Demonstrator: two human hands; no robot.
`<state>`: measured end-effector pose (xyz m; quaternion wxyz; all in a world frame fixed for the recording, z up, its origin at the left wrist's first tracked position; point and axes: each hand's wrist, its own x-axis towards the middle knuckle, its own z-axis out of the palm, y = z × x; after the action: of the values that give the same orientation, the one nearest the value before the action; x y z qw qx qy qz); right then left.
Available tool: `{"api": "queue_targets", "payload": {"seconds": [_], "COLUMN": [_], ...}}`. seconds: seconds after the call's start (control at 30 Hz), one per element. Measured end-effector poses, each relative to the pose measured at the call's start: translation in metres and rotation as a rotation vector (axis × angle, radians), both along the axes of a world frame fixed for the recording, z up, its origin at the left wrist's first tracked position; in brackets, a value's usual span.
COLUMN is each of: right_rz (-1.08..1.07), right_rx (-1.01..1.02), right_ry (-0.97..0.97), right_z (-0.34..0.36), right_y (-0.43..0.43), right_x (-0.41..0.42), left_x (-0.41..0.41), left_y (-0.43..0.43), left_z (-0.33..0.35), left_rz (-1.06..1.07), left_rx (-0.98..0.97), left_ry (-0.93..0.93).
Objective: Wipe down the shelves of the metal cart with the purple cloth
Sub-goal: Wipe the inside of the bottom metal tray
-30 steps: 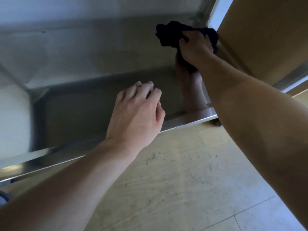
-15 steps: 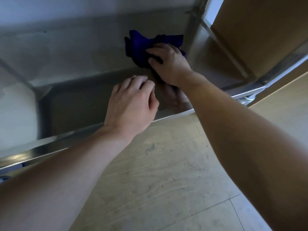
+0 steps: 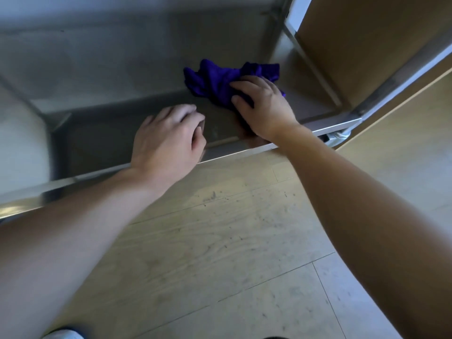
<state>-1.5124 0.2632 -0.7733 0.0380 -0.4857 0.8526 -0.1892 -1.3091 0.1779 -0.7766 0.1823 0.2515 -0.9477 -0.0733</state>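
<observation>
The purple cloth (image 3: 220,80) lies crumpled on the lower shelf (image 3: 102,140) of the metal cart, right of its middle. My right hand (image 3: 265,110) presses down on the cloth's near side, fingers spread over it. My left hand (image 3: 168,140) hovers over the shelf's front rim (image 3: 97,176), just left of the right hand, fingers loosely curled and holding nothing. The shelf above casts shade over the back of the lower shelf.
A cart upright (image 3: 296,42) rises at the shelf's right rear corner, and a caster wheel (image 3: 338,138) sits under the front right corner. A tan wall or panel (image 3: 367,45) stands behind at the right. Wood-look floor (image 3: 232,241) lies below, with a shoe tip (image 3: 63,335) at the bottom.
My right hand has dragged the purple cloth from the far right back corner toward me and to the left along the shelf. My left hand has stayed near the front rim.
</observation>
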Motion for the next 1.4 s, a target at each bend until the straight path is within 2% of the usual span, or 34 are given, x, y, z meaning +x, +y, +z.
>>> {"api": "queue_targets", "payload": {"seconds": [0.2,0.47,0.77,1.4], "right_rz": [-0.266,-0.346,-0.119,0.322], "right_rx": [0.001,-0.017,-0.025,0.141], "right_ry": [-0.028,-0.048,-0.087,-0.105], "right_z": [0.008,0.008,0.006,0.019], "right_y": [0.061,0.064,0.023,-0.105], "right_x": [-0.048,-0.038,0.048,0.235], "left_x": [-0.006,-0.007,0.024,0.217], "left_y": [0.009,0.018,0.008,-0.048], "left_z": [-0.004,-0.006,0.001,0.017], "left_rz": [0.027,0.052,0.085,0.552], "left_rx": [-0.006,-0.002,0.037,0.074], "left_ry": [0.01,0.025,-0.017,-0.15]}}
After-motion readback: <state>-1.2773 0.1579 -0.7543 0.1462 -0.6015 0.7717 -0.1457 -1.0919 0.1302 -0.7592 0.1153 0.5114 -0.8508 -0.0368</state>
